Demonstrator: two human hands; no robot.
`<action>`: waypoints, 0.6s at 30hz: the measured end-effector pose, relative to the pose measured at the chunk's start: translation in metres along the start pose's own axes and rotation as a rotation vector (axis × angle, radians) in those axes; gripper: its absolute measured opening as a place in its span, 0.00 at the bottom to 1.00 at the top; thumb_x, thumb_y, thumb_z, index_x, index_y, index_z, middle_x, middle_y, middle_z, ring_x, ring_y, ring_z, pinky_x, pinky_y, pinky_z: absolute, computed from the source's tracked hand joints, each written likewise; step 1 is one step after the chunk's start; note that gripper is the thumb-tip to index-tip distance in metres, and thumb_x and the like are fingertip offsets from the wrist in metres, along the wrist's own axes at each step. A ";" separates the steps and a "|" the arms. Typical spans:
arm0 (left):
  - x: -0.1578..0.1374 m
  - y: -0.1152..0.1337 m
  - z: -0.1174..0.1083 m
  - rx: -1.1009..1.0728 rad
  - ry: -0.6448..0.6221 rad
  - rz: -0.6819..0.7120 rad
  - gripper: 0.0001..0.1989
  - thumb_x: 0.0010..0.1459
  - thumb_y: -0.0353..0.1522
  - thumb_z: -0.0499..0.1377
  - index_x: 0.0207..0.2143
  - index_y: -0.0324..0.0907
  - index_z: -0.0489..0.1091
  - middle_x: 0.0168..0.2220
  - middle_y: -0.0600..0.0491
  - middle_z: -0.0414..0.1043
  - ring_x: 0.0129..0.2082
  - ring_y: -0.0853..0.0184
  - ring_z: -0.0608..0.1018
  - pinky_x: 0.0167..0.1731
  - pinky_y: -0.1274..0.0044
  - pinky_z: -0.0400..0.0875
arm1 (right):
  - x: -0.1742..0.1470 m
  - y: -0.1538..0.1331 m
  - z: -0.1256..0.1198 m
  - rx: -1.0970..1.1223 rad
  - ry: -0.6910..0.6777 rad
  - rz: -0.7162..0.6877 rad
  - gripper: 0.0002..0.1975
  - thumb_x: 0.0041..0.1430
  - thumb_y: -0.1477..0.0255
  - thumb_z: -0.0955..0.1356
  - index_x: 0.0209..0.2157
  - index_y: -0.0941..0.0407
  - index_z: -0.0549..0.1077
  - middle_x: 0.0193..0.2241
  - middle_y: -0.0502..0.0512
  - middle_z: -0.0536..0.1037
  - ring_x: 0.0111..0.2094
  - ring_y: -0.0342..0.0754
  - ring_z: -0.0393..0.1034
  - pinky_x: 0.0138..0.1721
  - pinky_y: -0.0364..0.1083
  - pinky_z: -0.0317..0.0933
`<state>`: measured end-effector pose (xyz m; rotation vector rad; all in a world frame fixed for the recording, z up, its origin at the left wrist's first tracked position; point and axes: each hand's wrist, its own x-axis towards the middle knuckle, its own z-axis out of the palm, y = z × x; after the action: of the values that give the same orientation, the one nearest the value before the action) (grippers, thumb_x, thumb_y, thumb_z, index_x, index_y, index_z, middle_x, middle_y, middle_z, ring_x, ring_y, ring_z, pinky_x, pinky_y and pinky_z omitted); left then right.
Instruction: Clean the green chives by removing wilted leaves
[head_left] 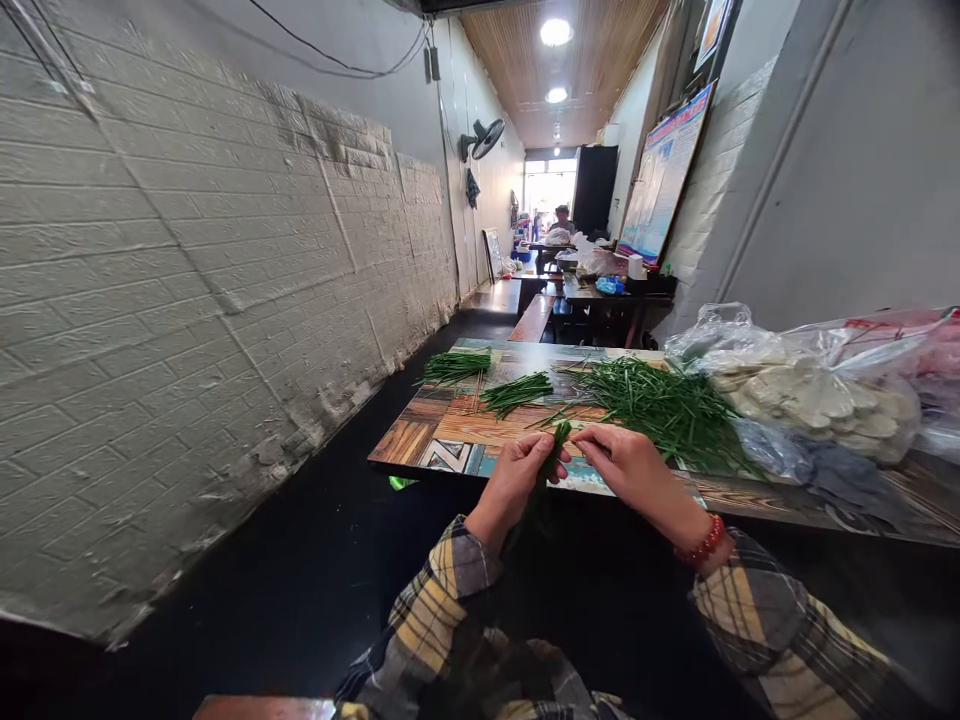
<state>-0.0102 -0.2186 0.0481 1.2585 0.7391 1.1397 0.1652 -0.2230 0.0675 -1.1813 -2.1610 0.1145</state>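
Observation:
My left hand [519,470] is closed around a small bunch of green chives [562,433] at the near edge of the table, their cut ends poking up past the fingers. To the right of it, my right hand [621,462] has thumb and fingertips pinched together close to the bunch; whatever lies between them is too small to make out. A large loose heap of chives [660,405] spreads behind my right hand. Beyond my left hand lie two neater bundles, a smaller chive bundle [517,393] and a bigger chive bundle [453,366].
The patterned wooden table [409,440] runs along in front of me. Thin brown strips [476,392] lie by the bundles. Clear plastic bags [814,395] with pale flat pieces fill the right side, beside a dark grey cloth [847,490]. Farther back are a bench [534,318] and a person [562,218].

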 end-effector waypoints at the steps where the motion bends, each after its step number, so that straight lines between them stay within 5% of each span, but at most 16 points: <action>1: -0.001 -0.001 -0.001 -0.005 0.019 -0.008 0.24 0.52 0.50 0.59 0.29 0.35 0.71 0.29 0.50 0.71 0.23 0.73 0.70 0.25 0.79 0.63 | -0.001 0.000 0.002 0.011 0.000 -0.008 0.11 0.65 0.70 0.60 0.36 0.54 0.73 0.33 0.54 0.79 0.35 0.49 0.74 0.37 0.44 0.62; 13: 0.016 -0.025 -0.004 0.108 0.063 -0.074 0.24 0.51 0.50 0.58 0.26 0.36 0.71 0.23 0.54 0.68 0.20 0.74 0.68 0.21 0.80 0.61 | 0.002 0.017 0.032 0.214 -0.044 0.116 0.10 0.63 0.72 0.61 0.31 0.55 0.72 0.28 0.52 0.77 0.30 0.47 0.72 0.31 0.44 0.62; 18: 0.034 -0.041 -0.039 0.095 0.060 -0.165 0.22 0.49 0.49 0.61 0.30 0.36 0.72 0.25 0.54 0.70 0.20 0.73 0.69 0.21 0.80 0.61 | 0.025 0.029 0.061 0.546 -0.191 0.329 0.15 0.59 0.73 0.63 0.49 0.56 0.65 0.26 0.48 0.76 0.22 0.43 0.70 0.25 0.42 0.64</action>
<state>-0.0252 -0.1702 0.0053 1.2222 0.9334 1.0210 0.1412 -0.1726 0.0218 -1.2117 -1.8849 0.9301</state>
